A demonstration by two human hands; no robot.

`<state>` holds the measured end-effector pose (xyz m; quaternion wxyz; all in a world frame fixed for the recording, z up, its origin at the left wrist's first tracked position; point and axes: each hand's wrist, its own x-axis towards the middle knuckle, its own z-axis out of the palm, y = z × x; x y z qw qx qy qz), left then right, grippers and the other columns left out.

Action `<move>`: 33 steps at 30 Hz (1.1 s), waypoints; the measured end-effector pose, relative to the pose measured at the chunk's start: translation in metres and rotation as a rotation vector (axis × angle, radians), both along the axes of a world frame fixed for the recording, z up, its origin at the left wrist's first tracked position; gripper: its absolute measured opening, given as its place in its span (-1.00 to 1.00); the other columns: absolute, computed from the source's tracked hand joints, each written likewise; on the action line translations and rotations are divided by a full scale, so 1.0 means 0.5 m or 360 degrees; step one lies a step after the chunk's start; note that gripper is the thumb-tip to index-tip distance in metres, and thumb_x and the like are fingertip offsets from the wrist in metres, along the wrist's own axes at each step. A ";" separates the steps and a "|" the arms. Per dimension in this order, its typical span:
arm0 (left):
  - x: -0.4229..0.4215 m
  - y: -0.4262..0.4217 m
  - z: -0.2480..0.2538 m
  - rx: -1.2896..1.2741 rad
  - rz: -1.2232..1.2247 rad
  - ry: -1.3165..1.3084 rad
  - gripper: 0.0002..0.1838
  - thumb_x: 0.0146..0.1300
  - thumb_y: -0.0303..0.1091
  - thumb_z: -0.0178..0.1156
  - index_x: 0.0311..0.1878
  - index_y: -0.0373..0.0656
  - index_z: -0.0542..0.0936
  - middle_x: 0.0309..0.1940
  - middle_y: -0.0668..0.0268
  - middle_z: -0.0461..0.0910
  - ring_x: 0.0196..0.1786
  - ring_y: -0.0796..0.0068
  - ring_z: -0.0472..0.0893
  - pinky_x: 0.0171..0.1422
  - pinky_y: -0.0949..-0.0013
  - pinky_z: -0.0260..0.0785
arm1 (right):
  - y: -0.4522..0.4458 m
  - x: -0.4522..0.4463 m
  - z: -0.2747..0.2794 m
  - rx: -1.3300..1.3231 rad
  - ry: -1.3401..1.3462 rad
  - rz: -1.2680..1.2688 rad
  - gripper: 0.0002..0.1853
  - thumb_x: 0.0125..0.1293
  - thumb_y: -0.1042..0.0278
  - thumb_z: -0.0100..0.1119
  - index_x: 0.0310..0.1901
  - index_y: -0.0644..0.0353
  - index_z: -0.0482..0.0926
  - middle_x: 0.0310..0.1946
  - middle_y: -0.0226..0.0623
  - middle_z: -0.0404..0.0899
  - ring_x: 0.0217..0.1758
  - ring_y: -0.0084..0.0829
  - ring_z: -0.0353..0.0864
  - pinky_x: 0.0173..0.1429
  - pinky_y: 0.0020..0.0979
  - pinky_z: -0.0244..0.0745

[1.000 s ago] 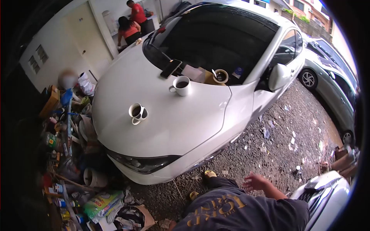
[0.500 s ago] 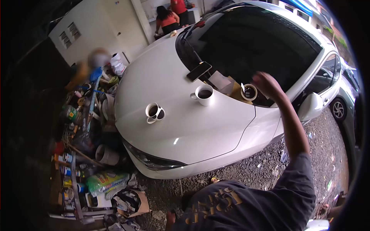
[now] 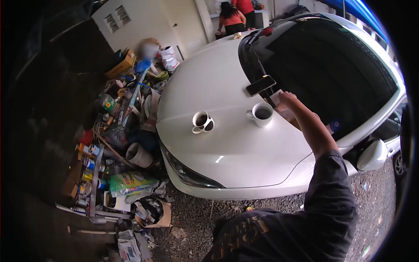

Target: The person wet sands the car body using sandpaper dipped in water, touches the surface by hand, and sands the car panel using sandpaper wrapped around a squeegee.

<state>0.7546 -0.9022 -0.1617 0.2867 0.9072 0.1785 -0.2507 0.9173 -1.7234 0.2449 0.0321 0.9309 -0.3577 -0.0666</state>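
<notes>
My right hand [image 3: 286,100] reaches over the base of the windshield, its fingers closed on a piece of white paper [image 3: 276,96] beside the wiper. Close to it, a black phone [image 3: 261,85] lies tilted against the wiper. A white mug of dark liquid [image 3: 262,114] stands on the hood below the hand. Further left sits a smaller white mug with black spots [image 3: 203,122], also holding dark liquid. Brown cardboard [image 3: 289,115] shows partly under my forearm. A small blue-labelled item [image 3: 334,126] peeks out beyond the arm. My left hand is out of view.
The white car's hood [image 3: 187,100] slopes toward me, with a side mirror [image 3: 372,155] at right. Clutter fills the ground at left, including a bucket [image 3: 139,154] and a green plastic bag [image 3: 131,185]. Two people in red tops [image 3: 232,19] are at the back.
My right hand has moved left from beside the cup at the windshield to the white paper. My forearm now covers that cup. The view has shifted, and the left hand has left it.
</notes>
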 end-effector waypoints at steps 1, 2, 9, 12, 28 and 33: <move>-0.001 0.003 0.003 -0.0021 0.0055 -0.0012 -0.67 0.37 -0.26 0.13 0.07 -0.28 0.54 -0.09 0.08 0.59 -0.01 0.12 0.60 0.08 0.06 0.46 | -0.012 0.003 -0.009 0.0026 0.0077 0.0052 -0.30 -0.05 0.01 0.50 0.19 0.05 0.64 0.08 -0.18 0.71 0.19 -0.14 0.69 0.24 -0.16 0.62; 0.005 0.006 0.012 -0.0043 0.0107 -0.0022 -0.67 0.37 -0.26 0.13 0.08 -0.28 0.54 -0.08 0.08 0.59 0.00 0.12 0.60 0.08 0.06 0.46 | -0.022 0.010 -0.010 0.0048 0.0151 0.0102 -0.28 -0.05 0.01 0.51 0.22 0.05 0.63 0.10 -0.17 0.70 0.20 -0.13 0.69 0.25 -0.17 0.61; 0.002 0.048 0.065 -0.0238 0.0493 -0.0143 -0.64 0.37 -0.25 0.14 0.12 -0.29 0.53 -0.04 0.08 0.58 0.03 0.13 0.60 0.11 0.06 0.47 | -0.001 -0.042 0.116 0.0022 -0.0084 -0.0292 -0.20 -0.13 0.19 0.56 0.26 0.12 0.55 0.26 -0.04 0.56 0.31 -0.03 0.56 0.25 -0.06 0.56; -0.007 0.080 0.080 -0.0371 0.0683 -0.0205 -0.62 0.38 -0.24 0.14 0.14 -0.29 0.53 -0.01 0.08 0.58 0.05 0.14 0.60 0.12 0.06 0.47 | -0.060 -0.112 0.191 0.0196 -0.0433 -0.0214 -0.20 -0.08 0.19 0.49 0.29 0.19 0.50 0.21 0.00 0.59 0.24 -0.13 0.62 0.17 -0.17 0.62; 0.048 0.213 0.375 -0.2618 0.1309 -0.0880 -0.53 0.52 -0.11 0.09 0.35 -0.15 0.47 0.23 0.19 0.59 0.20 0.24 0.61 0.23 0.07 0.51 | 0.905 -0.173 0.016 0.4120 -0.1053 0.0623 -0.02 0.16 0.07 0.43 0.54 0.24 0.14 0.34 0.04 0.36 0.11 -0.08 0.63 0.09 -0.15 0.63; -0.024 0.280 0.531 -0.2703 0.1146 -0.1380 -0.73 0.50 -0.37 0.13 0.19 -0.06 0.62 0.12 0.28 0.67 0.09 0.34 0.68 0.23 0.15 0.52 | 1.254 -0.147 -0.080 0.3734 -0.0315 0.0562 -0.30 0.30 0.49 0.36 0.45 0.21 0.32 0.12 -0.32 0.51 0.02 -0.50 0.55 0.05 -0.41 0.50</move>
